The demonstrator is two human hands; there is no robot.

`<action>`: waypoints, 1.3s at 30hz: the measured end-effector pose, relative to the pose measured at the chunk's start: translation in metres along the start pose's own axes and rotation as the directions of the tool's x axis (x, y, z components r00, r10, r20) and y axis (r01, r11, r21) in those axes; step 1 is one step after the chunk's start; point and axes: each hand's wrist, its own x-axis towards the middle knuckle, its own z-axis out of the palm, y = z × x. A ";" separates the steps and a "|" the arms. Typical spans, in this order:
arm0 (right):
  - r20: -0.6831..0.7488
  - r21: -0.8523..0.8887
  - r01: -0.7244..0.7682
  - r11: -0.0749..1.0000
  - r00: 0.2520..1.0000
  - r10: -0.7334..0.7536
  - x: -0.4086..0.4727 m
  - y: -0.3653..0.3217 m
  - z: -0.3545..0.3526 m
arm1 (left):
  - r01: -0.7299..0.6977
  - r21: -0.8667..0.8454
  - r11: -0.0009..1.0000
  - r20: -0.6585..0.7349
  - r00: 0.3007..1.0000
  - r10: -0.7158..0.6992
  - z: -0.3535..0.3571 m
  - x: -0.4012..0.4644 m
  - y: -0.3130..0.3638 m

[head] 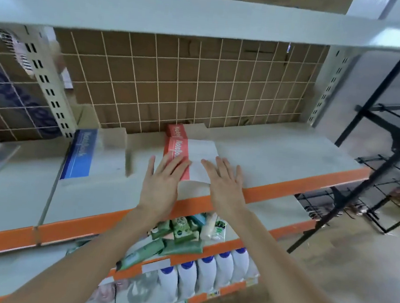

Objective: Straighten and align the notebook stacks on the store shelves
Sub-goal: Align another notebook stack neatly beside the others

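Note:
A red-and-white notebook stack (200,152) lies on the grey shelf (279,156) near its orange front edge. A second red notebook (175,130) shows behind it against the wire grid. My left hand (163,182) lies flat with straight fingers on the red strip of the top notebook. My right hand (223,180) lies flat on the white part and the shelf beside it. A blue-and-white notebook (79,154) lies apart to the left on the same shelf.
A wire grid backing (201,78) with cardboard behind closes the shelf's rear. Another shelf board (183,13) hangs overhead. Lower shelves hold green packets (181,232) and white bottles with blue caps (206,274). Black wire racks (385,193) stand at the right.

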 end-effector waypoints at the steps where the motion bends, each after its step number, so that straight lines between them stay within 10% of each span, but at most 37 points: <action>1: 0.011 -0.005 0.017 1.000 1.000 -0.017 0.011 0.006 0.003 | 0.014 0.005 1.000 0.034 0.999 -0.014 0.007 0.009 -0.002; 15: 0.439 0.120 0.134 0.984 0.882 -0.174 0.114 0.072 0.018 | 0.094 -0.089 0.992 0.357 0.933 -0.056 0.056 0.066 -0.037; 39: 0.173 0.407 0.073 0.910 0.972 -0.156 0.129 0.097 0.026 | 0.297 -0.218 0.929 0.120 0.953 -0.277 0.064 0.058 -0.036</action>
